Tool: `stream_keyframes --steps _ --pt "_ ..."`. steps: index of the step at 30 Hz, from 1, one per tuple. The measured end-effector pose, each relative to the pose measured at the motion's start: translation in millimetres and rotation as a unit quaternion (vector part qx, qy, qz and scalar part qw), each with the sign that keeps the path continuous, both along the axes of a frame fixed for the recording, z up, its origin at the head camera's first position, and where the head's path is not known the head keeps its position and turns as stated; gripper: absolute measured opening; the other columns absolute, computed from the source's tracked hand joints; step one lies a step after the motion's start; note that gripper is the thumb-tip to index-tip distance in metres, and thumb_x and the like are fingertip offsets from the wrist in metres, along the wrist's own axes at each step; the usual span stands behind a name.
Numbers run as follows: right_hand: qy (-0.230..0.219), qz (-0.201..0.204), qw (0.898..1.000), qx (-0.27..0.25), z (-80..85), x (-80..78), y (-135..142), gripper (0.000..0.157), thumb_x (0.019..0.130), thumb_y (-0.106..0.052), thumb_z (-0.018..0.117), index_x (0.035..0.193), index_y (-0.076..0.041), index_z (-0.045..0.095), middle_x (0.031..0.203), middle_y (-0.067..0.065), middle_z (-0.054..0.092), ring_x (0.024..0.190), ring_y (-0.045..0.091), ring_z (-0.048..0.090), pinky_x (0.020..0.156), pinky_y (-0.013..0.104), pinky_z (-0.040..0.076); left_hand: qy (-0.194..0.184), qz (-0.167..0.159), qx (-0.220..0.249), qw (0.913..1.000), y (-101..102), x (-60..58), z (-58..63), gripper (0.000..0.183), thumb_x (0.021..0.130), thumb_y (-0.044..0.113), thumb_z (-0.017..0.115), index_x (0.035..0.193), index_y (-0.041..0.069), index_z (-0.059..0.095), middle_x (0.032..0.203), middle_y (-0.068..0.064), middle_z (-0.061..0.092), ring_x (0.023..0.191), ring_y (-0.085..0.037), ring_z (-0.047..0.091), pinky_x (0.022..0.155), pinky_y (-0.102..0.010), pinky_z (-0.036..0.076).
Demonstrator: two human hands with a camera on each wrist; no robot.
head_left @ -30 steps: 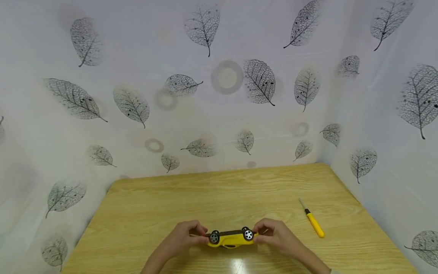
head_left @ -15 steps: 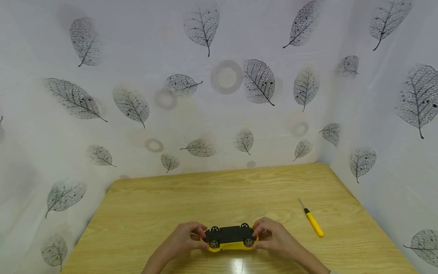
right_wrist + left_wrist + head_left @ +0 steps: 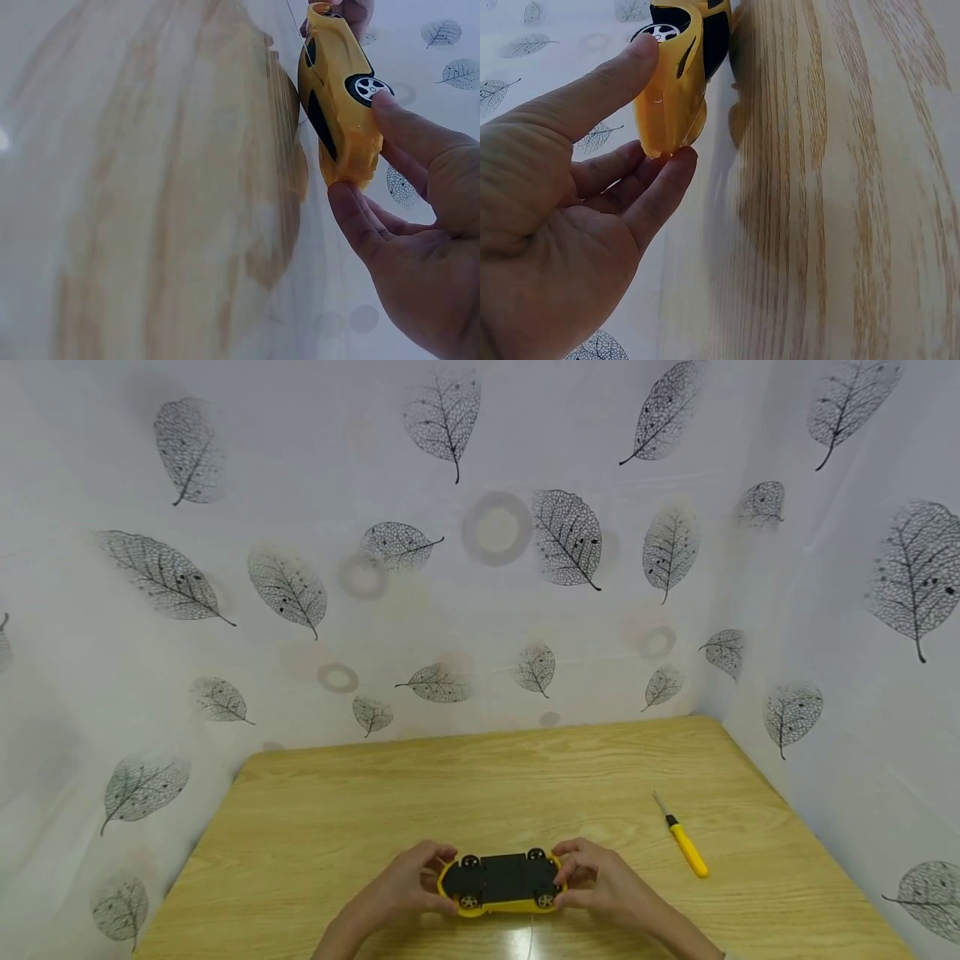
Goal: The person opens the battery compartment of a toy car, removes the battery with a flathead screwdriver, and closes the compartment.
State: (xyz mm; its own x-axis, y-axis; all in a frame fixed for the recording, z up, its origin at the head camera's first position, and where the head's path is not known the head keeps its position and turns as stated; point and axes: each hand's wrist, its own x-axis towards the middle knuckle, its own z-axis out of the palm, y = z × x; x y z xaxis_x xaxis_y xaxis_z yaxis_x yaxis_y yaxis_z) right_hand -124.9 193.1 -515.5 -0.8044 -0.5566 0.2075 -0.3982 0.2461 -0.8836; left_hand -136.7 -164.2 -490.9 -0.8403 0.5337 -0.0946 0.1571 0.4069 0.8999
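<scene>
A yellow toy car (image 3: 504,878) is held up between my two hands, its black underside and wheels facing the head camera. My left hand (image 3: 405,887) grips one end. In the left wrist view the thumb lies beside a wheel, and fingertips touch the end of the yellow body (image 3: 664,112). At the opposite end, my right hand (image 3: 606,887) pinches the car. The right wrist view shows that thumb (image 3: 412,131) by a silver-spoked wheel (image 3: 370,88), with a fingertip under the body's end. The car's roof is turned away from the head view.
A screwdriver (image 3: 687,850) with a yellow handle lies on the wooden table (image 3: 450,785), to the right of my right hand. Pale curtains (image 3: 480,618) printed with dark leaves stand behind the table and along its sides.
The toy car has been tilted between my hands, from showing its side edge to showing its whole black underside. Both hands stay in nearly the same place, with fingers shifting slightly.
</scene>
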Motion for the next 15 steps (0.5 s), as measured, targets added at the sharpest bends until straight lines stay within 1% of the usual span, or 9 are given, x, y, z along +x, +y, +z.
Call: stream_keyframes --steps 2,4,7,9,11,13,15 --pt "-0.004 0.001 1.0 0.004 -1.3 -0.4 0.3 0.013 0.088 -0.017 0.083 0.096 -0.015 0.073 0.131 0.025 0.059 0.105 0.017 0.068 0.084 0.031 0.059 0.004 -0.006 0.005 1.0 0.0 0.2 -0.8 0.07 0.076 0.007 0.092 0.135 -0.008 0.057 0.129 -0.014 0.06 0.11 -0.027 0.061 0.09 -0.029 0.057" --pt "-0.002 0.001 1.0 0.006 -2.8 -0.8 0.4 0.015 0.087 -0.018 0.084 0.095 -0.015 0.072 0.13 0.024 0.06 0.104 0.015 0.067 0.083 0.029 0.059 0.018 -0.013 0.006 0.9997 0.1 0.4 -1.8 0.07 0.075 0.005 0.092 0.134 -0.01 0.057 0.126 -0.014 0.06 0.11 -0.028 0.061 0.09 -0.028 0.057" --pt "0.02 -0.002 1.0 0.009 -5.0 -1.2 -0.3 0.021 0.086 -0.02 0.085 0.098 -0.014 0.07 0.128 0.023 0.061 0.099 0.012 0.067 0.081 0.028 0.059 0.057 -0.023 -0.012 0.9981 0.1 0.6 -3.2 0.07 0.074 0.007 0.093 0.133 -0.01 0.059 0.121 -0.01 0.061 0.107 -0.024 0.062 0.09 -0.027 0.056" --pt "0.037 -0.004 0.999 0.01 -6.1 -1.8 -1.0 0.03 0.085 -0.022 0.086 0.106 -0.012 0.067 0.121 0.02 0.064 0.094 0.011 0.065 0.078 0.028 0.059 0.083 -0.025 -0.032 0.9957 0.2 0.7 -3.4 0.071 0.074 0.011 0.094 0.133 -0.009 0.06 0.118 -0.006 0.06 0.104 -0.019 0.062 0.089 -0.027 0.056" --pt "0.047 -0.006 0.999 0.012 -6.9 -2.3 -1.7 0.041 0.084 -0.022 0.087 0.115 -0.007 0.065 0.113 0.014 0.066 0.088 0.01 0.064 0.075 0.028 0.058 0.101 -0.028 -0.044 0.9935 0.4 0.5 -3.4 0.071 0.074 0.014 0.095 0.133 -0.007 0.061 0.117 -0.004 0.059 0.102 -0.016 0.061 0.089 -0.028 0.055" --pt "0.05 -0.008 0.999 0.016 -8.1 -2.8 -2.1 0.053 0.083 -0.021 0.088 0.125 -0.003 0.061 0.105 0.009 0.066 0.086 0.01 0.063 0.073 0.028 0.058 0.109 -0.031 -0.049 0.9923 0.4 0.4 -3.6 0.07 0.074 0.015 0.095 0.132 -0.005 0.061 0.117 -0.004 0.058 0.101 -0.014 0.06 0.089 -0.028 0.055" --pt "0.051 -0.006 0.998 0.02 -8.7 -2.9 -2.4 0.063 0.081 -0.019 0.089 0.131 0.002 0.057 0.104 0.006 0.064 0.085 0.01 0.062 0.072 0.028 0.058 0.113 -0.033 -0.049 0.9918 0.1 0.3 -4.4 0.07 0.074 0.015 0.094 0.132 -0.003 0.061 0.118 -0.004 0.058 0.101 -0.013 0.06 0.088 -0.028 0.055"
